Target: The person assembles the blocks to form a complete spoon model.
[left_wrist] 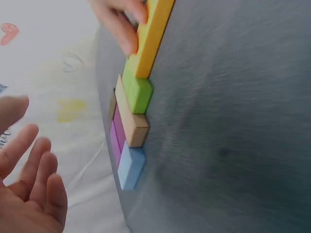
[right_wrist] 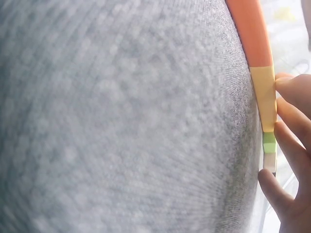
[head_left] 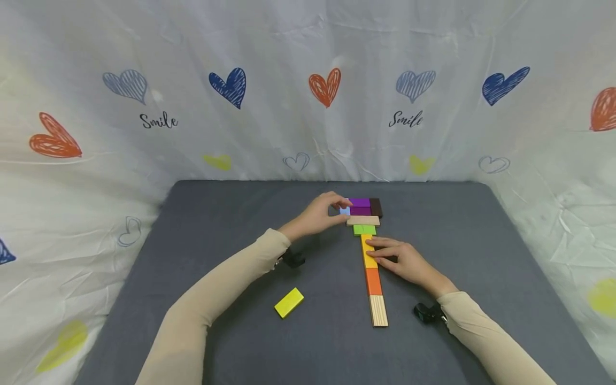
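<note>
A row of coloured wooden blocks lies flat on the dark table. My left hand is by the light blue block at the far end, fingers parted and holding nothing in the left wrist view. Purple blocks and a dark brown block sit beside the blue one. Nearer come a natural wood block, green blocks and an amber block. My right hand rests its fingertips on the amber block. Beyond are an orange block and a pale striped block.
A loose yellow block lies left of the row, near my left forearm. Grey cloth covers the table. A white curtain printed with hearts hangs behind it and along the sides.
</note>
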`<state>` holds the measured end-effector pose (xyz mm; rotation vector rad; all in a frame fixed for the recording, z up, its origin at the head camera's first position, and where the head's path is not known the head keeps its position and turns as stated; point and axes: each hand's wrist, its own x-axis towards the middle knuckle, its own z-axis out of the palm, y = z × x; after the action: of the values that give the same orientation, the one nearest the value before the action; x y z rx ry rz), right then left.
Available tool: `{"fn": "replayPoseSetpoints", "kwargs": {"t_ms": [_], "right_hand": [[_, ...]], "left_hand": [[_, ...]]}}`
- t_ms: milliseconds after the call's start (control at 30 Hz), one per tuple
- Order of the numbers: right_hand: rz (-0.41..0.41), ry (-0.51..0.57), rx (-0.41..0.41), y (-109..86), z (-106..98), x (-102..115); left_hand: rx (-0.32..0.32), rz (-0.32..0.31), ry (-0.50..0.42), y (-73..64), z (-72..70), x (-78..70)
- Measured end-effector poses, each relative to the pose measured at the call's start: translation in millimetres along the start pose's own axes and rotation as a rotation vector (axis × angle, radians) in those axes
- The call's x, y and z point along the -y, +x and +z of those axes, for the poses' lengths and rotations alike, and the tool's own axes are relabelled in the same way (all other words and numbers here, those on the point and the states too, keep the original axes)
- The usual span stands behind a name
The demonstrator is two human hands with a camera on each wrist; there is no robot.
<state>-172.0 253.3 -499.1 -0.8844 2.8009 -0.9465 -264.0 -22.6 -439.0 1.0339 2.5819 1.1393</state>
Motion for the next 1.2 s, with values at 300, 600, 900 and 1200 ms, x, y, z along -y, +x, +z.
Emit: {"fn": "replayPoseSetpoints", "kwargs": {"t_ms": [300, 600, 900, 1200], "right_hand": [[-0.001, -0.009, -0.012, -0.3, 3, -1], [0.003, -0.019, -0.016, -0.6, 3, 0], [-0.004, -0.017, -0.024, -1.2, 2, 0], [0.010, -0.010, -0.015, -1.5, 2, 0]], "left_hand": [[0.143, 0.004, -0.133, -82.5, -1.7, 23.4], [0.246, -0.026, -0.152, -152.2, 2.5, 42.2], [0.234, -0.048, -0.084, -199.2, 2.8, 43.8], [0.226, -0.047, 0.007, -209.6, 10.7, 43.3]]}}
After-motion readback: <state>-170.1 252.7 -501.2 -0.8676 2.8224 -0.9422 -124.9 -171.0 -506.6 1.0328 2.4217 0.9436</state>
